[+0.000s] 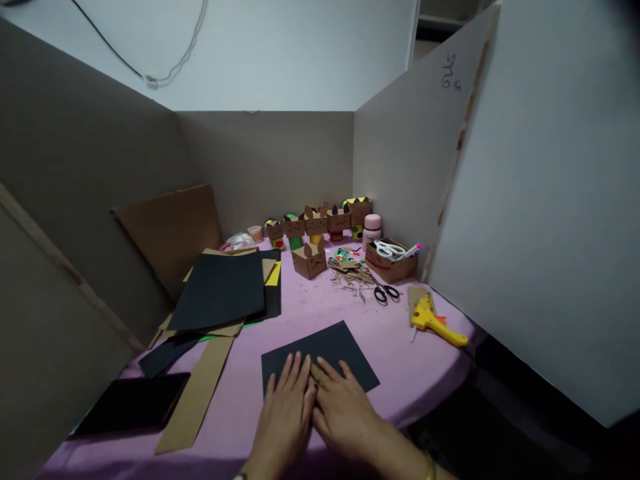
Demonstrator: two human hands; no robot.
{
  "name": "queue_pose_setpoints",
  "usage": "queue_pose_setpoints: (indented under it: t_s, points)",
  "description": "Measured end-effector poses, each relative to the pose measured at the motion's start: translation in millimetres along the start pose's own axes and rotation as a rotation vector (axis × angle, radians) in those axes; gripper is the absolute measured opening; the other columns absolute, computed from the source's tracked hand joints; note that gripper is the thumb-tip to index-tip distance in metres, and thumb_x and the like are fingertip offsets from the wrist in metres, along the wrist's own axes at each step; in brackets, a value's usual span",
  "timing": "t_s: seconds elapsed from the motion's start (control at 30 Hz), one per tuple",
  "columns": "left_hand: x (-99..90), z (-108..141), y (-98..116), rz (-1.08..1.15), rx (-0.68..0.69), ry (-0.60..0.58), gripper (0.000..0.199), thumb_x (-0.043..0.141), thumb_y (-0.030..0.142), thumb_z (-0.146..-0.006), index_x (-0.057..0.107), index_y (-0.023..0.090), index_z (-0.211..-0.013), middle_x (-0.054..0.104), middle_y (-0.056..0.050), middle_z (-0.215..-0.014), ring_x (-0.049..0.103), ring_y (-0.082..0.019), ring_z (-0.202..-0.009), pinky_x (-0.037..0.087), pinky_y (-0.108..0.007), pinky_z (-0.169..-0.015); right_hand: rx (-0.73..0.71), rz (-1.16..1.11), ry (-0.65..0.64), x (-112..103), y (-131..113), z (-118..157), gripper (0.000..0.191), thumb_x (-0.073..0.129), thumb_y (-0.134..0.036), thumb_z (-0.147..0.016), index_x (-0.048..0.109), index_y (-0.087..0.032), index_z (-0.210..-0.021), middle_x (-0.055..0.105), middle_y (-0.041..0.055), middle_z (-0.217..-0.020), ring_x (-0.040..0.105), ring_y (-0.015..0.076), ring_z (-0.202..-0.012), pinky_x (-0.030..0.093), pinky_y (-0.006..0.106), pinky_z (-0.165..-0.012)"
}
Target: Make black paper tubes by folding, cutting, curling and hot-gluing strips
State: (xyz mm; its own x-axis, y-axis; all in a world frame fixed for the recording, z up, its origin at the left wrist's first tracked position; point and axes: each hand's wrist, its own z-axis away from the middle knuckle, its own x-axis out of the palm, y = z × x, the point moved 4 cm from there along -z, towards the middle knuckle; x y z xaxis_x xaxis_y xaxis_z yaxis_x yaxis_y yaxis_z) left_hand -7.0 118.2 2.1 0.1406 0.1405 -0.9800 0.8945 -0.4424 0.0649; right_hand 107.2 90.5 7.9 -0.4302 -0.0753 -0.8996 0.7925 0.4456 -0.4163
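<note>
A black sheet of paper lies at an angle near the front of the pink-covered table. My left hand rests flat on its lower part, fingers stretched out. Beside it, my right hand also lies on the sheet with fingers spread, the two hands touching or nearly so at the middle. A small tan piece, perhaps cardboard, shows at the right hand's fingers; how it is held or pressed I cannot tell. The sheet's near edge is hidden under both hands.
Left: stacked black sheets, a cardboard strip, a dark flat tablet-like object. Back: cardboard animal-head figures, a cardboard head, scraps. Right: black-handled scissors, a box of tools, a yellow glue gun. Partitions surround the table.
</note>
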Motion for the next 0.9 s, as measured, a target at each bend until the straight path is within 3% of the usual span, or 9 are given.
queue_pose_setpoints:
  t_s: [0.13, 0.3, 0.43, 0.5, 0.57, 0.63, 0.7, 0.83, 0.9]
  points:
    - [4.9, 11, -14, -0.063, -0.086, -0.109, 0.062, 0.032, 0.046, -0.085, 0.032, 0.012, -0.137, 0.026, -0.014, -0.145, 0.025, -0.028, -0.133, 0.027, -0.052, -0.102, 0.141, 0.032, -0.028, -7, 27, 18, 0.059, 0.033, -0.044, -0.088, 0.023, -0.019, -0.141, 0.021, 0.0093, -0.148, 0.017, 0.0237, -0.135, 0.015, 0.054, -0.105]
    - [-3.9, 30, -40, -0.172, -0.252, -0.114, 0.061, 0.033, 0.042, -0.085, 0.033, 0.009, -0.136, 0.028, -0.015, -0.145, 0.026, -0.027, -0.133, 0.026, -0.049, -0.102, 0.401, 0.153, 0.013, -27, 66, 52, 0.056, 0.027, -0.034, -0.089, 0.025, -0.012, -0.14, 0.023, 0.0091, -0.147, 0.02, 0.0244, -0.135, 0.017, 0.053, -0.106]
    - [-15.4, 36, -39, -0.227, -0.331, -0.08, 0.056, 0.035, 0.035, -0.085, 0.039, 0.006, -0.132, 0.029, -0.018, -0.144, 0.026, -0.03, -0.132, 0.028, -0.05, -0.101, 0.527, 0.22, 0.146, -38, 75, 66, 0.052, 0.03, -0.027, -0.088, 0.035, -0.009, -0.136, 0.025, 0.011, -0.146, 0.019, 0.0272, -0.135, 0.02, 0.053, -0.104]
    - [-19.1, 34, -26, -0.14, -0.214, -0.085, 0.059, 0.042, 0.04, -0.083, 0.037, 0.013, -0.135, 0.024, -0.015, -0.146, 0.021, -0.032, -0.133, 0.026, -0.054, -0.101, 0.448, 0.173, 0.184, -38, 67, 64, 0.051, 0.033, -0.027, -0.087, 0.037, -0.013, -0.135, 0.025, 0.0102, -0.146, 0.02, 0.0259, -0.135, 0.022, 0.05, -0.105]
    - [-16.5, 32, -11, -0.016, -0.038, -0.168, 0.067, 0.054, 0.041, -0.076, 0.032, 0.024, -0.136, 0.022, -0.01, -0.146, 0.019, -0.032, -0.134, 0.024, -0.056, -0.101, 0.31, 0.09, 0.19, -34, 54, 58, 0.05, 0.037, -0.03, -0.087, 0.038, -0.017, -0.135, 0.029, 0.0092, -0.145, 0.023, 0.0243, -0.134, 0.024, 0.048, -0.105]
    - [-8.6, 32, -4, 0.061, 0.084, -0.262, 0.071, 0.063, 0.035, -0.07, 0.035, 0.03, -0.134, 0.027, -0.007, -0.144, 0.023, -0.032, -0.132, 0.026, -0.057, -0.101, 0.219, 0.025, 0.217, -30, 46, 54, 0.048, 0.039, -0.032, -0.087, 0.042, -0.018, -0.133, 0.035, 0.0099, -0.143, 0.028, 0.0242, -0.132, 0.026, 0.047, -0.105]
    - [0.8, 33, -7, 0.098, 0.152, -0.285, 0.063, 0.063, 0.027, -0.069, 0.044, 0.033, -0.129, 0.038, -0.006, -0.139, 0.032, -0.031, -0.128, 0.031, -0.056, -0.099, 0.216, -0.017, 0.292, -28, 48, 55, 0.045, 0.039, -0.031, -0.088, 0.047, -0.016, -0.129, 0.041, 0.0118, -0.139, 0.033, 0.0245, -0.13, 0.029, 0.046, -0.104]
    - [5.5, 44, -26, 0.241, 0.346, -0.202, 0.046, 0.045, 0.018, -0.079, 0.054, 0.037, -0.12, 0.057, 0.001, -0.124, 0.053, -0.022, -0.114, 0.044, -0.04, -0.094, 0.297, -0.133, 0.487, -29, 73, 64, 0.041, 0.037, -0.033, -0.09, 0.054, -0.015, -0.122, 0.047, 0.0123, -0.134, 0.039, 0.0237, -0.125, 0.032, 0.044, -0.104]
    - [-6.8, 55, -44, 0.236, 0.27, -0.067, 0.046, 0.037, 0.019, -0.082, 0.054, 0.037, -0.121, 0.06, 0.003, -0.122, 0.056, -0.019, -0.111, 0.045, -0.035, -0.094, 0.333, -0.197, 0.576, -35, 85, 70, 0.041, 0.035, -0.035, -0.09, 0.052, -0.017, -0.123, 0.048, 0.011, -0.134, 0.039, 0.023, -0.125, 0.032, 0.044, -0.104]
